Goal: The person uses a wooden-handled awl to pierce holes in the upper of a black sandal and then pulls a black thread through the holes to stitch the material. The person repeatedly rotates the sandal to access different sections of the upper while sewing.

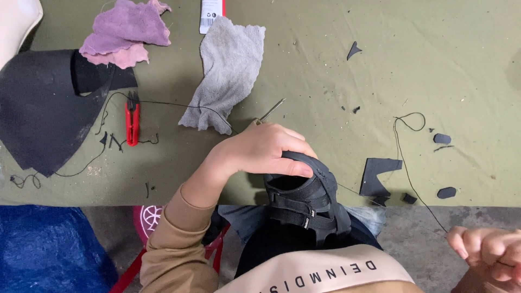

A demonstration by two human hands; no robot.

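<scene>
Close beneath the camera, at lower centre of the frame, a black strapped sandal rests in the person's lap against the table's near edge. Left hand curls over its top, fingers closed on the upper strap, and grips an awl whose metal tip points toward upper right. Right hand, at the lower right corner, is clenched into a fist, pulling a black thread taut from the sandal; the thread loops farther up the olive table cover. Black offcuts lie right of the sandal. Farther off, a grey rag sits upper centre, red thread snips and a large black sheet at left, and a purple rag upper left.
</scene>
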